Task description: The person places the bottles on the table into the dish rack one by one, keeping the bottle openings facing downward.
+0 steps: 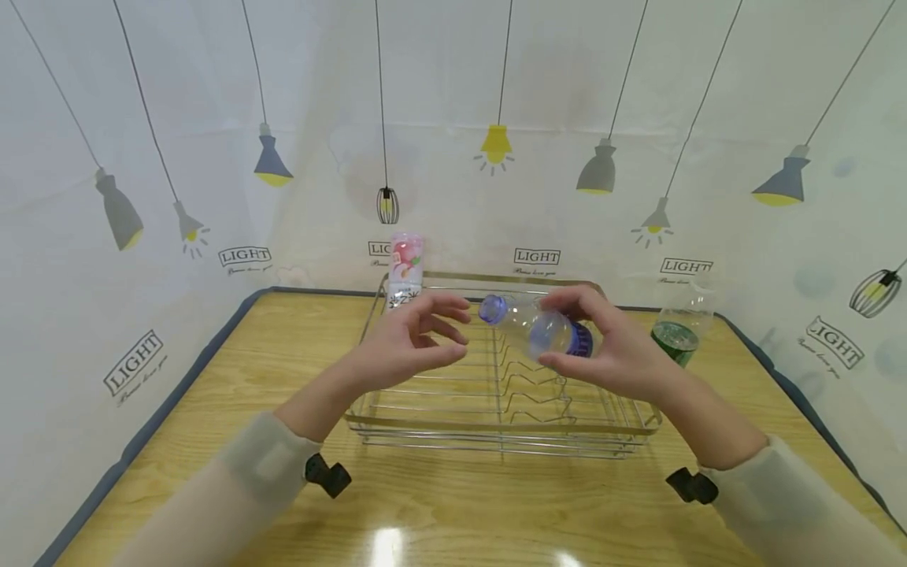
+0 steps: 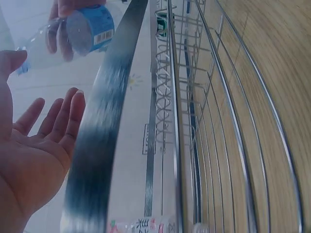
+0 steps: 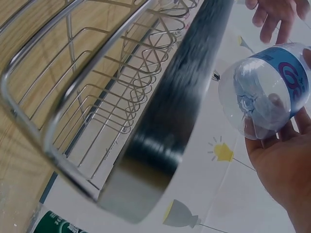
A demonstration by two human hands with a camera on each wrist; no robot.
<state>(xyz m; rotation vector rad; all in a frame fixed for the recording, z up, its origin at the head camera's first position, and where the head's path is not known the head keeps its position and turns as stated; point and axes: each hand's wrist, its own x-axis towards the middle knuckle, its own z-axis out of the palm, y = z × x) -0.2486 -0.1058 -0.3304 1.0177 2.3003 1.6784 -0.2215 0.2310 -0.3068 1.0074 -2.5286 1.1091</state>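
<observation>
A clear plastic bottle (image 1: pixel 527 324) with a blue label and blue neck end is held by my right hand (image 1: pixel 611 346), thumb and fingers around its body. It lies nearly level above the wire rack (image 1: pixel 499 428), its neck pointing left toward my other hand. My left hand (image 1: pixel 414 335) is held out with fingers spread and nothing in it, close to the bottle's neck. In the right wrist view the bottle's clear base (image 3: pixel 248 99) faces the camera. The left wrist view shows the open palm (image 2: pixel 36 160) below the bottle (image 2: pixel 73 36).
A pink bottle with a peach picture (image 1: pixel 406 260) stands at the rack's back left corner. Right of the rack is a clear bottle with a green label (image 1: pixel 676 335). The wooden table (image 1: pixel 283 331) meets a lamp-printed curtain (image 1: pixel 439 94) behind.
</observation>
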